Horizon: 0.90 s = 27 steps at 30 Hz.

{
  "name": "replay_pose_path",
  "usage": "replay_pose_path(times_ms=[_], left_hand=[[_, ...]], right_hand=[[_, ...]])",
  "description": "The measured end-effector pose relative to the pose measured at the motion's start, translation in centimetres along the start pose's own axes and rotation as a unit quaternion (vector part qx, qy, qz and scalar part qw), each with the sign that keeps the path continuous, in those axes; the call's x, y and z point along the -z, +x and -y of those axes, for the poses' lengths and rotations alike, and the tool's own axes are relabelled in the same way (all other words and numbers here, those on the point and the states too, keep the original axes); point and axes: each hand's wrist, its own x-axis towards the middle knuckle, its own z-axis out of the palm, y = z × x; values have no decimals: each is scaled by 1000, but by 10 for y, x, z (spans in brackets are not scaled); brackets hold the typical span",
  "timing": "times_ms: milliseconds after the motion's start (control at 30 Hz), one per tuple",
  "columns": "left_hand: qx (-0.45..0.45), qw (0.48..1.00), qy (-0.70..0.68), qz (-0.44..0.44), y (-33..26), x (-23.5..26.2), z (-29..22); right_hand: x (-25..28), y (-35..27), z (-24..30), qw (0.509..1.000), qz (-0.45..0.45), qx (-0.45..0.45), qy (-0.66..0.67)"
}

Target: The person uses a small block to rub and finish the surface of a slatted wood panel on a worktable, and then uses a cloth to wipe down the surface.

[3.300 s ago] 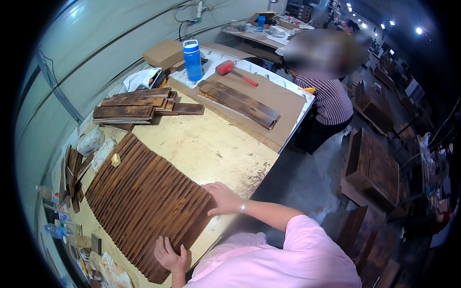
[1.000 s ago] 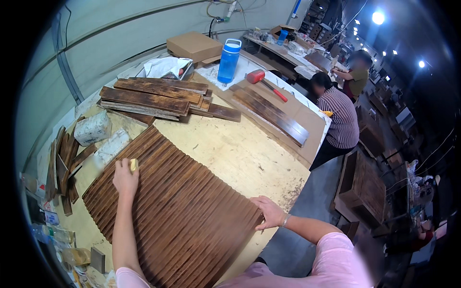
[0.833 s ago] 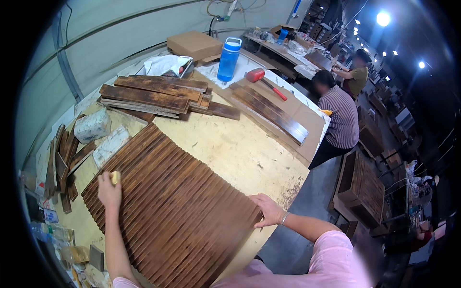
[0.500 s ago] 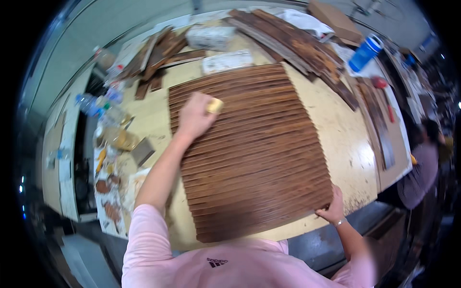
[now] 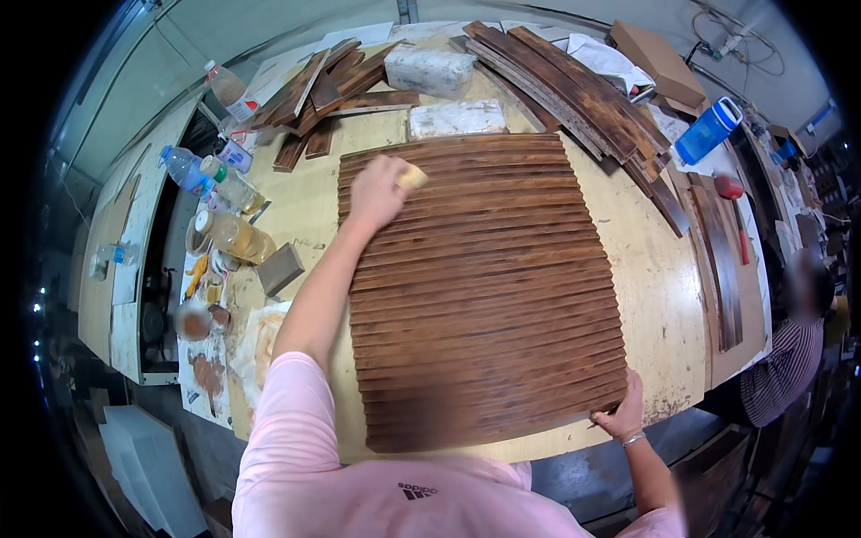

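Observation:
A large dark-brown wooden panel (image 5: 484, 287) with a ridged, slatted surface lies flat on the work table. Near its far left corner, my left hand (image 5: 377, 192) is closed around a small yellow sponge (image 5: 413, 177) and presses it against the ridges. My right hand (image 5: 623, 411) grips the near right corner of the panel, fingers along the right edge and thumb at the front edge. Its fingertips are partly hidden.
Dark boards (image 5: 574, 99) are stacked at the back, beside wrapped white blocks (image 5: 430, 72). Several bottles (image 5: 235, 235) and a grey block (image 5: 281, 269) stand left. A blue bottle (image 5: 708, 131) and a red-handled tool (image 5: 741, 229) lie right. Another person (image 5: 789, 359) is at far right.
My left hand has slid the sponge slightly toward the panel's far left corner. My right hand keeps its hold at the near right corner. The whole view has shifted a little.

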Motion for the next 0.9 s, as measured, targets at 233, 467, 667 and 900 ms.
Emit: replay_pose_path(times_ms=[233,467,667,900], left_hand=[[-40,996,-77,-23,26,-18,-21],[172,984,41,-2,67,-25,4],[-105,993,-54,-3,63,-56,-54],[-49,994,-94,-42,76,-73,-53]], right_hand=[[-1,-3,5,999,-8,-30,24],[-3,-1,0,1000,-1,-7,8],[-3,-4,-4,1000,3,-6,2],[-6,-10,-12,999,8,-32,14]])
